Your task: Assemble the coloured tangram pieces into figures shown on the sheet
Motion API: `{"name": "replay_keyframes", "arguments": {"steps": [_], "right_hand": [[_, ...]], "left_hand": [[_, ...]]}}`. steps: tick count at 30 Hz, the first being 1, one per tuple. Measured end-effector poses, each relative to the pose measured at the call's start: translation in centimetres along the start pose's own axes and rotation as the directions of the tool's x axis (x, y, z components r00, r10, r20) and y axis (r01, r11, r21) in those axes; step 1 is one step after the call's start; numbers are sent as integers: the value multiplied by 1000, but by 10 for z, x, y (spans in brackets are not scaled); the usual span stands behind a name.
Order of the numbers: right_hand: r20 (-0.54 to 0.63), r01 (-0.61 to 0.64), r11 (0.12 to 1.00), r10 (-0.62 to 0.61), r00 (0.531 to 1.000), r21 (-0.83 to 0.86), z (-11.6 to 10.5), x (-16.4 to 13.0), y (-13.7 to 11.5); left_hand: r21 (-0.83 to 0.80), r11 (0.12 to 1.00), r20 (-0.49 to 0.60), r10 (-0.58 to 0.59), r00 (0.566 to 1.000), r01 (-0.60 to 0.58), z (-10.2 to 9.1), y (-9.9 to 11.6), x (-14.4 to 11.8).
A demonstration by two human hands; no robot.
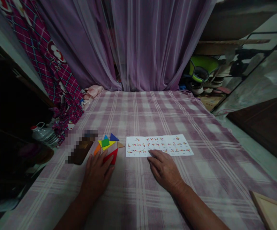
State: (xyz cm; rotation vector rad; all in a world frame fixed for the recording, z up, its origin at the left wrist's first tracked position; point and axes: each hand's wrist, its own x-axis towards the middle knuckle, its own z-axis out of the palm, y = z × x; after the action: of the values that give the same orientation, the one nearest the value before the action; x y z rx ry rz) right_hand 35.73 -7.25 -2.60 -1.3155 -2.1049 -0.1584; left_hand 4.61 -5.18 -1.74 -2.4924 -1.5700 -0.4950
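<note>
My left hand (97,171) lies palm down on the bedspread with its fingers spread. Its fingertips touch or partly cover a red tangram piece (115,156) and an orange piece (96,149). Just beyond them are a yellow piece (110,144), a green piece (105,142), a dark blue triangle (114,137), a light blue piece (106,137) and a tan triangle (120,145). The green one appears to overlap the yellow. My right hand (164,169) rests with fingers extended on the lower edge of a white pattern sheet (157,143) printed with small colourful figures. Neither hand grips anything.
A dark phone-like object (83,150), partly pixelated, lies left of the pieces. A shallow wooden tray (260,204) sits at the right front corner of the plaid bedspread (140,111). Purple curtains (143,44) hang behind; a plastic bottle (44,134) stands off the left edge.
</note>
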Motion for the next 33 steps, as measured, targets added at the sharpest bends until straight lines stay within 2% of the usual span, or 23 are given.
{"name": "replay_keyframes", "arguments": {"steps": [9, 15, 20, 28, 33], "right_hand": [[-1, 9, 1000, -9, 1000, 13, 0, -1, 0], [-32, 12, 999, -11, 999, 49, -1, 0, -1], [-60, 35, 993, -29, 998, 117, -7, -2, -5], [70, -43, 986, 32, 997, 163, -26, -23, -24], [87, -50, 986, 36, 996, 159, -31, -36, -30]], "left_hand": [[-121, 993, 61, 15, 998, -7, -9, 15, -16], [-202, 974, 95, 124, 988, -103, -7, 37, -16], [-271, 945, 75, 210, 975, -183, -4, 57, -11], [-352, 919, 21, 199, 980, -179, -5, 86, -5], [-346, 921, -9, 188, 982, -179, -1, 85, -7]]}}
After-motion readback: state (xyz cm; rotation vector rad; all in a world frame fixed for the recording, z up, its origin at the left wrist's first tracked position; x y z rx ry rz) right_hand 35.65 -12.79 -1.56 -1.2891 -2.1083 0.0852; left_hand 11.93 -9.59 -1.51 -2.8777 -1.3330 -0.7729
